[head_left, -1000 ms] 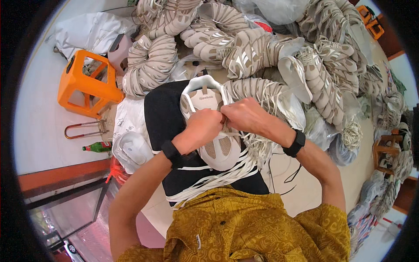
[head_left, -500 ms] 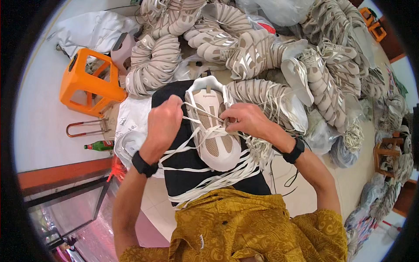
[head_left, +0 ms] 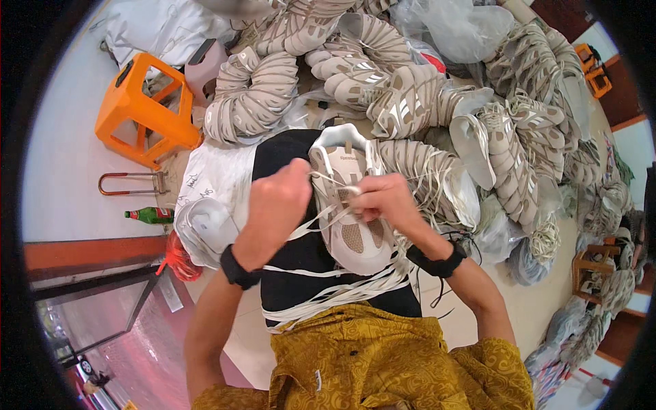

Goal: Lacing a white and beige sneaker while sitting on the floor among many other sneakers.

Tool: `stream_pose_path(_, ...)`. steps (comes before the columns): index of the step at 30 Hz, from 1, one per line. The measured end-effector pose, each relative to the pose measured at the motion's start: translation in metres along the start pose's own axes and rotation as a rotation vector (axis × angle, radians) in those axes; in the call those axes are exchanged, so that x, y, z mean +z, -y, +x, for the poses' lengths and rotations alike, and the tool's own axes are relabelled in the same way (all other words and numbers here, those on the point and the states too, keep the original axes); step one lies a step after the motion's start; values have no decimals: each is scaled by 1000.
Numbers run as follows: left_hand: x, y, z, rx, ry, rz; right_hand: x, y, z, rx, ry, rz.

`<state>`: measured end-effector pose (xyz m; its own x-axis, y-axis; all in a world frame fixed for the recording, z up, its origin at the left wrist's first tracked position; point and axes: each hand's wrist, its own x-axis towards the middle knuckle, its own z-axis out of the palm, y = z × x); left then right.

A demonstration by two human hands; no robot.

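1. An orange plastic stool stands on the pale floor at the left.
2. A green bottle lies just below a bent metal handle.
3. Clear plastic bags sit at the top right.
4. A small wooden stool stands at the far right.

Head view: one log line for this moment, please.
left hand: pulling white lace | right hand: pinching lace at eyelets | shoe: beige, on lap | surroundings: stacked shoes, orange stool
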<state>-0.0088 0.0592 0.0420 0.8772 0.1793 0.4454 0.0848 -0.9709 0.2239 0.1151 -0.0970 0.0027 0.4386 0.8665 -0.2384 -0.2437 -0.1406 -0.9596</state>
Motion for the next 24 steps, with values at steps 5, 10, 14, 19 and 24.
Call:
stream_pose_path(5, -19, 115, -60, -205, -5, 246, -109, -4, 14, -216, -363, 130)
stream_pose_path(10, -157, 313, -155, -762, -17, 272, -324, 30, -6, -182, -844, -73)
stream_pose_path(14, -259, 391, -249, -750, 425, 1042, -448, 80, -82, -371, -1215, -5)
stream_pose_path(19, -177, 344, -180, -1009, 583, 834, -387, 63, -52, -116, -782, -1474)
stream_pose_path(24, -42, 102, -57, -41, 243, 176, -169, 46, 11, -217, -184, -502)
